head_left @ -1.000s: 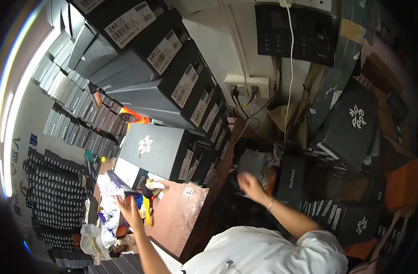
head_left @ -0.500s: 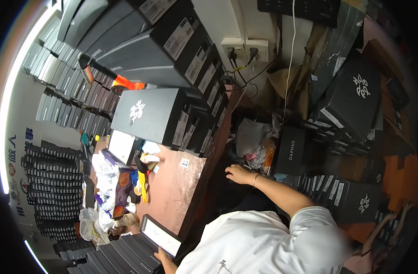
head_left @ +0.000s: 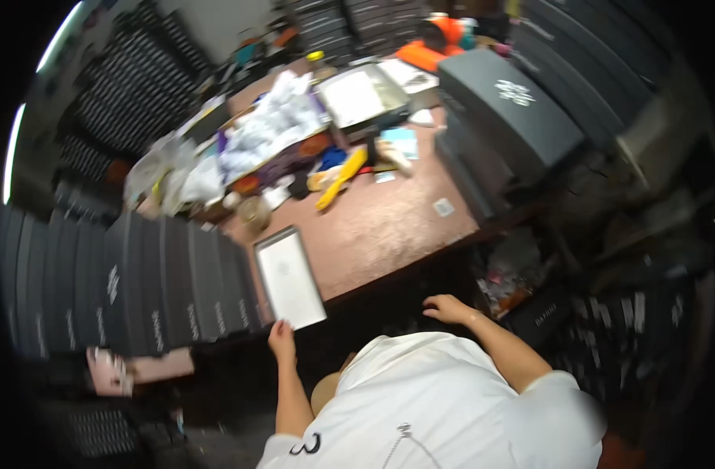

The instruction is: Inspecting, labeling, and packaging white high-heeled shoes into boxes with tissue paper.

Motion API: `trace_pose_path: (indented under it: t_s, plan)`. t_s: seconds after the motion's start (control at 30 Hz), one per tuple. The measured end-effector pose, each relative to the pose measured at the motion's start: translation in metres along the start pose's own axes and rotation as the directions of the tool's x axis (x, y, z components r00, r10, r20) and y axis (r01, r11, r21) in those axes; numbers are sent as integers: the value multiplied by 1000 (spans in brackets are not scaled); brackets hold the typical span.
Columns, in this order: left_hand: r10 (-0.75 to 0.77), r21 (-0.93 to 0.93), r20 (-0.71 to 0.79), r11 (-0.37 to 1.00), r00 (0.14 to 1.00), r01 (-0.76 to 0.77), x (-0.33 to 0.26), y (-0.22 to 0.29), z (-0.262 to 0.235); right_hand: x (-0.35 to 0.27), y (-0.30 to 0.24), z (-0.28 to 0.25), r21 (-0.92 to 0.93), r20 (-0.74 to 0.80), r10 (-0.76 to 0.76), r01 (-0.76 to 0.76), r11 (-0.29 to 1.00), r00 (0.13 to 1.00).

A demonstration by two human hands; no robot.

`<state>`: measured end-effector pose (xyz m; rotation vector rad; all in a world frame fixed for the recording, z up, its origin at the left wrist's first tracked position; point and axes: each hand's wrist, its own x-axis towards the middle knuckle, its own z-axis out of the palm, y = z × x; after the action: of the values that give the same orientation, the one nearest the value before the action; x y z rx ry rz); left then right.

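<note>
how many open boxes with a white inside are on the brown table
2. One shallow open box lies at the near table edge, the left hand at its corner. Another open box sits at the far side beside white wrapping. Clutter may hide more.

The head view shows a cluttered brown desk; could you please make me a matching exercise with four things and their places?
Things:
1. flat white-lined tray
2. yellow object
3. left hand
4. right hand

Places:
a. below the desk's front edge, touching nothing
b. mid-desk among the clutter
c. at the tray's near end
d. at the desk's front edge, beside the row of dark boxes

Pairs: 1-d, 2-b, 3-c, 4-a
</note>
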<state>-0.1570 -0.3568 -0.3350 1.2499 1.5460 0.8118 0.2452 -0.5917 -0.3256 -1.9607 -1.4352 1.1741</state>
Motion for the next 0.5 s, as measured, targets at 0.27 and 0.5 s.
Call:
trace_pose_path:
  t_s: [0.27,0.5]
  plan:
    - [-210,211,292,966,933,151,-7,-26,8,25,-44,10,53,-86,-9,14,998,996]
    - [127,674,636,388,761,-629,6,11,18,-30,-9,24,148,-35,26,-21,989,999]
